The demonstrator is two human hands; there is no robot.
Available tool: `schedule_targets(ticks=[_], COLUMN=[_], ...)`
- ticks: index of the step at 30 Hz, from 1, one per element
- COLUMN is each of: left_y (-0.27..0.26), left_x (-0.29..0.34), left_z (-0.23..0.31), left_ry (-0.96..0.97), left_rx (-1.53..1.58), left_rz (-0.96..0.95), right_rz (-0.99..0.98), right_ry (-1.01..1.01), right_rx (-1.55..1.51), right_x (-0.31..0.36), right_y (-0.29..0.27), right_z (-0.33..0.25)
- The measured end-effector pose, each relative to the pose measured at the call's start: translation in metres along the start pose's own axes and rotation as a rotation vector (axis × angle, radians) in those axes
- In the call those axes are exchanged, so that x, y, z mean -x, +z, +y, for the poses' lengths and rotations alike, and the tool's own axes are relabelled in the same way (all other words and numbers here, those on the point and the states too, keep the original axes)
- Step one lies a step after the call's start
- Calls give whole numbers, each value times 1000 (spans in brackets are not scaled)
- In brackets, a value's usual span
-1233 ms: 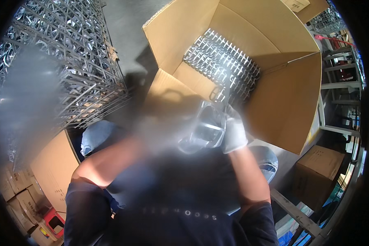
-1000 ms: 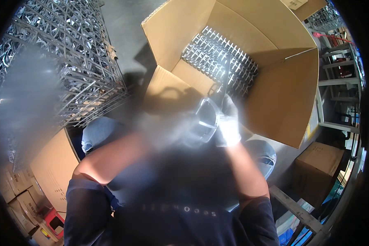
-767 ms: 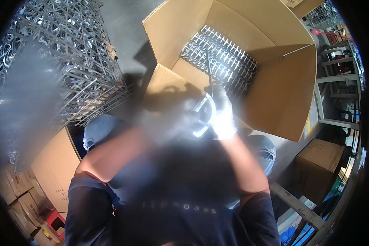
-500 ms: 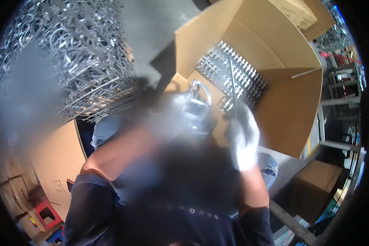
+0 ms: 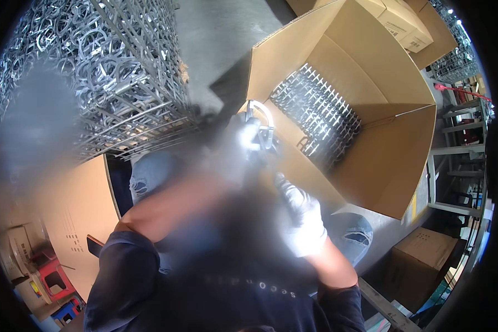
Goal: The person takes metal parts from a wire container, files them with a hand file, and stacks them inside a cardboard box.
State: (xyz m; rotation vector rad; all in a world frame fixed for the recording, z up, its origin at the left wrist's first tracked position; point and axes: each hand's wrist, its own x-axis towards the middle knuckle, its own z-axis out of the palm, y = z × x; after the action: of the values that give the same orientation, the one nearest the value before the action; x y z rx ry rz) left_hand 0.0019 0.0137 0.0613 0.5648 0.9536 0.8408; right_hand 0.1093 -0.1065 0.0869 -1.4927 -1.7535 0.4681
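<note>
The shirt (image 5: 221, 307) is dark navy, with a row of small, pale, widely spaced letters (image 5: 263, 286) across the chest and short, loose sleeves (image 5: 122, 274) ending near the elbows, leaving the forearms bare. A whitish glove covers the right hand (image 5: 304, 216), greyer toward the fingertips and glaring white near the wrist; the left hand (image 5: 240, 138) wears a pale one too, its outline blurred. The jeans (image 5: 152, 169) are faded blue, with a frayed, white-threaded rip at the right knee.
</note>
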Motion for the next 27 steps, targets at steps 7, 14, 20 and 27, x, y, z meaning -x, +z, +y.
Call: schedule_targets(ticks=[7,14,20,27], left_y=[-46,-37,-26,-11], left_x=[-26,-37,-23,-21], left_z=[-49,-19,-30,-11], left_ry=[-113,-27,131,-160], left_rx=[-91,142,44,35], left_rz=[-12,-210,130,43], right_rz=[-230,-217,-252,-271], right_ry=[266,376,91,38], right_rx=[-111,-273,341,497], right_x=[-9,-6,-9,-7], right_y=[-1,-13,2,4], right_z=[7,7,-7,-9])
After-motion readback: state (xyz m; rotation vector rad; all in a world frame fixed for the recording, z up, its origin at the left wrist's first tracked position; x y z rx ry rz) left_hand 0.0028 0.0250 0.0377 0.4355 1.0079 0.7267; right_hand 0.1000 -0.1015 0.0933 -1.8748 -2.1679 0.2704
